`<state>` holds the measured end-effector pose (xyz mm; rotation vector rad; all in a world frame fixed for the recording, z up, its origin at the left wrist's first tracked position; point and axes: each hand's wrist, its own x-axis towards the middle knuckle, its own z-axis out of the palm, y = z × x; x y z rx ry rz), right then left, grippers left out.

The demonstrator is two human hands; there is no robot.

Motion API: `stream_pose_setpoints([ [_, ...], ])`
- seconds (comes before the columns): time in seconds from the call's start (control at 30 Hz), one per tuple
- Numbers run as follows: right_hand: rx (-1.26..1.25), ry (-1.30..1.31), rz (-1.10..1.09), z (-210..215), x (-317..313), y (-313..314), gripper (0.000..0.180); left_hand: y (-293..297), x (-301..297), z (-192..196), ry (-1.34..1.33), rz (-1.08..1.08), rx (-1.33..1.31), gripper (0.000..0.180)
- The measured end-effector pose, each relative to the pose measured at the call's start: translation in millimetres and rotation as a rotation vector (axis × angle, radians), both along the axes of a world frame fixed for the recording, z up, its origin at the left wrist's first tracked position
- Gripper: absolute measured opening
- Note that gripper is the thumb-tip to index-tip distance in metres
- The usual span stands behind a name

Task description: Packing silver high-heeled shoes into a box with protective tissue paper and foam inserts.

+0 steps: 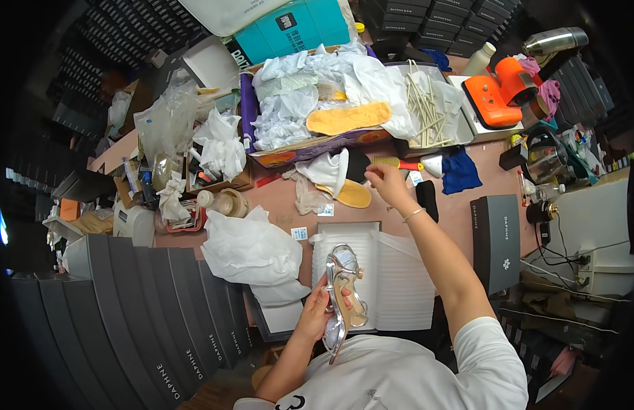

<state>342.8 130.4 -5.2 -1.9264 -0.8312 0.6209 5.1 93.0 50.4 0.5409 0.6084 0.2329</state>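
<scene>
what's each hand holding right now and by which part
The left hand holds a silver high-heeled sandal by the side of its sole, near the middle. The right hand reaches toward a brush with a red handle; whether it grips it cannot be told.

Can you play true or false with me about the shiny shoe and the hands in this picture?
1. The left hand holds a silver sandal. True.
2. The right hand rests on the sandal. False: it reaches out toward a yellow brush far up the table.
3. An open shoebox lined with white paper lies under the sandal. True.
4. The orange machine sits by the left hand. False: it stands at the far right.
</scene>
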Motion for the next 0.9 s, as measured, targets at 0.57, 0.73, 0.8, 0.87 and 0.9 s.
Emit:
stream_pose_setpoints([
  [0.57,0.335,0.700,0.164,31.6,-77.2,1.5,0.009,45.4,-17.7,17.4,-0.077,0.257,0.098,0.064],
  [0.73,0.112,0.699,0.234,103.9,-133.5,-96.8,0.010,18.8,-20.1,25.5,-0.022,0.220,-0.025,0.060],
  [0.8,0.148,0.544,0.281,113.5,-162.7,-128.2,0.009,6.1,-24.0,33.8,0.043,0.184,0.016,0.061],
  [0.87,0.148,0.436,0.294,127.5,-184.0,-150.2,0.010,-4.8,-28.5,39.0,0.052,0.171,0.027,0.061],
  [0.9,0.127,0.415,0.283,137.4,-196.2,-157.2,0.010,-10.4,-29.9,40.7,0.067,0.184,0.038,0.061],
])
